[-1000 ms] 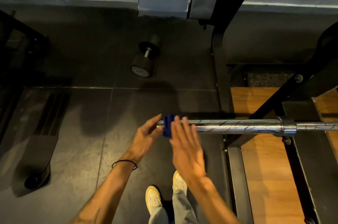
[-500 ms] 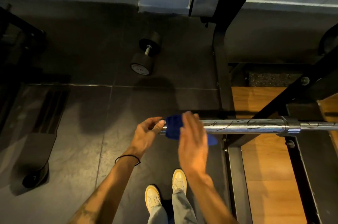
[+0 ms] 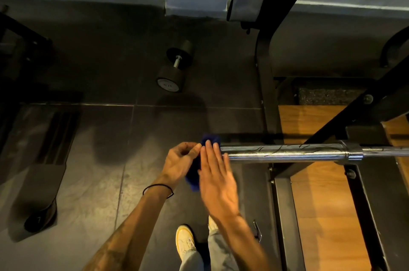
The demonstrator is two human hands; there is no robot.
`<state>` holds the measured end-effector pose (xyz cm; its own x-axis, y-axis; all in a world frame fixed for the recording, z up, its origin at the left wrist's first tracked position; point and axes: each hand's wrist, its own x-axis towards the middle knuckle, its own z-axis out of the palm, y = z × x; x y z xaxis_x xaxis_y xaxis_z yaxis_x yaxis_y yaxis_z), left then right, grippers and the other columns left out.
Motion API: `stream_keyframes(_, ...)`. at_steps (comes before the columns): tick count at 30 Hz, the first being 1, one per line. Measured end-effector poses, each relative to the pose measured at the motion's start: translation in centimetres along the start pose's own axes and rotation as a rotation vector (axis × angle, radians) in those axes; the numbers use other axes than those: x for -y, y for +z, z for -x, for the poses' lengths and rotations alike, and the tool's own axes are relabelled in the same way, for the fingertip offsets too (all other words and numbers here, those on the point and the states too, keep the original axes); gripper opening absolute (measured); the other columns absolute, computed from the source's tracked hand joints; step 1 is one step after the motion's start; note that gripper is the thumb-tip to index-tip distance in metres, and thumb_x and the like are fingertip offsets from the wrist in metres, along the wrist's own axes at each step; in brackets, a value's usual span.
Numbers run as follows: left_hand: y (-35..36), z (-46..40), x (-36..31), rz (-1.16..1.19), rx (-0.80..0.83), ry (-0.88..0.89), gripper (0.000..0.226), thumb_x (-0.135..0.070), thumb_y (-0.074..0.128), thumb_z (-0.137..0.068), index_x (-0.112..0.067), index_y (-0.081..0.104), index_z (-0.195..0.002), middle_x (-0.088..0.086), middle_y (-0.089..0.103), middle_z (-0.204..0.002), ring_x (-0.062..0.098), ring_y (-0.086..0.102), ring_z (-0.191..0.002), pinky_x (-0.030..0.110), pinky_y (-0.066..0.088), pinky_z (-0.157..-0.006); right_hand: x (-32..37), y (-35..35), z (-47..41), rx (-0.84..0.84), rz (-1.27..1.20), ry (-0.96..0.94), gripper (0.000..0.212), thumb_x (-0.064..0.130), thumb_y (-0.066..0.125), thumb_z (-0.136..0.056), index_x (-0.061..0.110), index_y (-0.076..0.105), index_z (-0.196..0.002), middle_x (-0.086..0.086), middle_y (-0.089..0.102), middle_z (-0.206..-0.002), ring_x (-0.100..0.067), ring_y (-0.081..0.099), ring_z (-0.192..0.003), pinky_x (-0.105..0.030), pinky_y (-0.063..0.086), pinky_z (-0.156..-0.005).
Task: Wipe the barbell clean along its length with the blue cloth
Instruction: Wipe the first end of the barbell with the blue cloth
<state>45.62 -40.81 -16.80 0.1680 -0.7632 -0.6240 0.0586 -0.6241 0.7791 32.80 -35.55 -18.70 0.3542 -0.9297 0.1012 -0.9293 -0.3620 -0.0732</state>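
At the barbell (image 3: pixel 287 152) end, left hand (image 3: pixel 180 163) pinches blue cloth (image 3: pixel 194 173)

Chrome barbell (image 3: pixel 287 152), level across the rack; dark blue cloth (image 3: pixel 194 173) draped over its left end.

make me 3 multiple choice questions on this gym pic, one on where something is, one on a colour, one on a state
1. Where does the dumbbell lie?
A. on the dark floor beyond the hands
B. on the wooden platform
C. on the barbell

2. What colour is the cloth?
A. red
B. blue
C. white

3. How is the right hand?
A. a closed fist
B. curled round the dumbbell
C. flat, fingers straight, by the cloth at the barbell end

Answers: 1 A, it rests on dark tiles, clear of the wood; 2 B, dark blue fabric shows between the hands; 3 C, its fingers are extended while the left hand pinches the cloth.
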Motion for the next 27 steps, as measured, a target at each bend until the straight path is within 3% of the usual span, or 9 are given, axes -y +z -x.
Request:
stream_keyframes(2, 0.1, 0.0, -0.2, 0.014, 0.002, -0.033, 0.015, -0.027, 0.067, -0.092, -0.014, 0.071, -0.097, 0.005, 0.072, -0.088, 0.014, 0.067, -0.077, 0.024, 0.054, -0.063, -3.6, -0.8, 0.2, -0.009, 0.052, -0.017, 0.066, 0.018, 0.046, -0.088, 0.006, 0.043, -0.152, -0.014, 0.035, -0.162, -0.036, 0.024, -0.152, -0.05, 0.012, -0.124)
stream_keyframes(6, 0.1, -0.2, -0.3, 0.019, 0.017, -0.042, 0.02, -0.03, 0.067, -0.091, -0.011, 0.071, -0.096, 0.008, 0.073, -0.095, 0.017, 0.07, -0.082, 0.029, 0.058, -0.068, -4.2, -1.6, 1.2, -0.089, -0.095, 0.395, 0.063, 0.018, 0.043, -0.093, 0.004, 0.038, -0.155, -0.014, 0.027, -0.166, -0.035, 0.017, -0.155, -0.047, 0.004, -0.128)
stream_keyframes(9, 0.1, -0.1, -0.3, 0.061, 0.012, -0.032, 0.023, -0.029, 0.068, -0.091, -0.007, 0.071, -0.097, 0.009, 0.073, -0.091, 0.016, 0.071, -0.079, 0.031, 0.058, -0.068, 0.1, -0.9, 0.6, -0.036, -0.231, 0.235, 0.065, 0.032, 0.045, -0.099, 0.005, 0.033, -0.157, -0.015, 0.021, -0.168, -0.034, 0.011, -0.157, -0.043, -0.001, -0.128)
stream_keyframes(13, -0.2, 0.3, 0.2, 0.023, 0.058, 0.034, 0.018, -0.024, 0.065, -0.093, -0.011, 0.067, -0.105, 0.005, 0.071, -0.097, 0.016, 0.071, -0.087, 0.026, 0.057, -0.073, -4.4, -1.8, 1.1, 0.031, -0.036, 0.097, 0.057, 0.031, 0.039, -0.1, 0.01, 0.045, -0.152, -0.01, 0.031, -0.165, -0.032, 0.019, -0.155, -0.048, 0.01, -0.126)
stream_keyframes(18, -0.4, 1.0, 1.1, -0.098, 0.077, 0.217, 0.021, -0.007, 0.066, -0.091, -0.016, 0.063, -0.11, -0.001, 0.068, -0.1, -0.001, 0.067, -0.086, 0.015, 0.051, -0.072, -4.9, -2.2, 1.1, -0.06, -0.189, 0.481, 0.065, 0.036, 0.039, -0.101, 0.001, 0.033, -0.156, -0.014, 0.027, -0.166, -0.032, 0.013, -0.157, -0.046, 0.009, -0.127)
stream_keyframes(20, -0.7, 1.2, 1.4, -0.193, 0.086, 0.3, 0.028, -0.004, 0.069, -0.088, -0.022, 0.061, -0.108, -0.004, 0.068, -0.101, -0.002, 0.066, -0.089, 0.018, 0.052, -0.079, -1.9, -2.1, 1.0, 0.01, -0.276, 0.336, 0.075, 0.04, 0.048, -0.098, 0.002, 0.026, -0.159, -0.013, 0.015, -0.169, -0.029, 0.004, -0.158, -0.042, 0.002, -0.128)
stream_keyframes(23, -1.3, 1.7, 1.9, -0.452, 0.109, 0.533, 0.034, -0.012, 0.067, -0.09, -0.022, 0.059, -0.122, -0.006, 0.065, -0.12, 0.004, 0.061, -0.109, 0.027, 0.049, -0.097, -2.0, -2.0, 2.1, 0.09, -0.199, 0.034, 0.083, 0.035, 0.062, -0.09, 0.006, 0.026, -0.159, -0.01, 0.012, -0.17, -0.027, 0.006, -0.158, -0.042, 0.007, -0.127)
stream_keyframes(25, -1.4, 2.3, 2.5, -0.735, 0.1, 0.682, 0.05, -0.014, 0.062, -0.092, -0.018, 0.049, -0.14, -0.004, 0.046, -0.146, 0.007, 0.044, -0.132, 0.027, 0.033, -0.114, -4.6, -1.9, 2.8, 0.089, -0.091, 0.066, 0.088, 0.031, 0.066, -0.086, 0.01, 0.024, -0.16, -0.008, 0.012, -0.17, -0.026, 0.007, -0.158, -0.044, 0.009, -0.126)
stream_keyframes(27, -1.2, 3.1, 3.0, -0.96, 0.074, 0.706, 0.067, -0.009, 0.06, -0.093, -0.02, 0.03, -0.152, -0.004, 0.018, -0.159, 0.012, 0.017, -0.146, 0.025, 0.008, -0.12, -6.7, -2.2, 3.5, 0.067, -0.102, 0.256, 0.09, 0.028, 0.066, -0.087, 0.01, 0.019, -0.162, -0.008, 0.011, -0.171, -0.026, 0.005, -0.158, -0.044, 0.006, -0.127)
